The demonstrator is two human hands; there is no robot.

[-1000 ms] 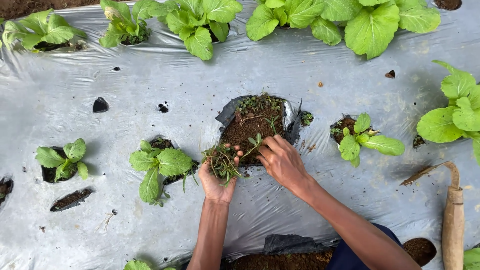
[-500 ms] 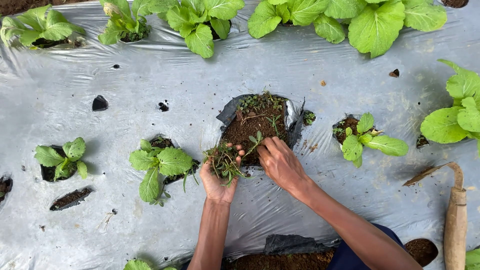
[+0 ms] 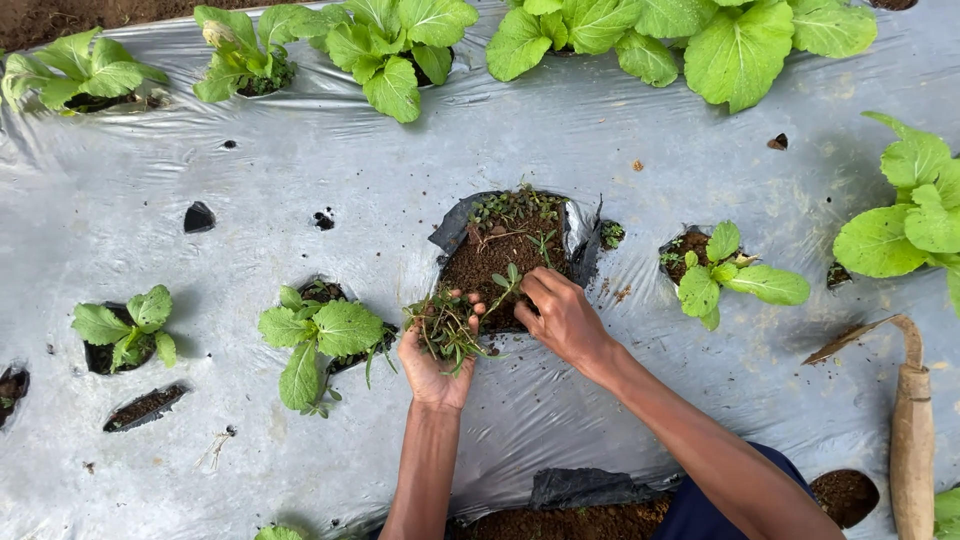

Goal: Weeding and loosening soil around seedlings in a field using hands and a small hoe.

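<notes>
My left hand (image 3: 435, 360) lies palm up at the near left edge of a torn planting hole, curled around a bunch of pulled weeds (image 3: 445, 322). My right hand (image 3: 562, 315) reaches into the same hole (image 3: 510, 250) from the near right, its fingertips pinching a small green weed (image 3: 508, 279) that stands in the brown soil. More tiny weeds grow along the hole's far rim. The silver plastic mulch sheet (image 3: 400, 180) covers the bed around it.
Young leafy seedlings grow in holes at left (image 3: 125, 325), near left of centre (image 3: 320, 335) and right (image 3: 730, 275). Larger leafy plants line the far edge (image 3: 400, 45) and right side (image 3: 915, 215). A wooden-handled tool (image 3: 908, 420) lies at the right. Bare soil (image 3: 580, 520) shows near me.
Both hands stay at the hole. My right fingers have shifted slightly onto the small weed in the soil; the left hand keeps the weed bunch.
</notes>
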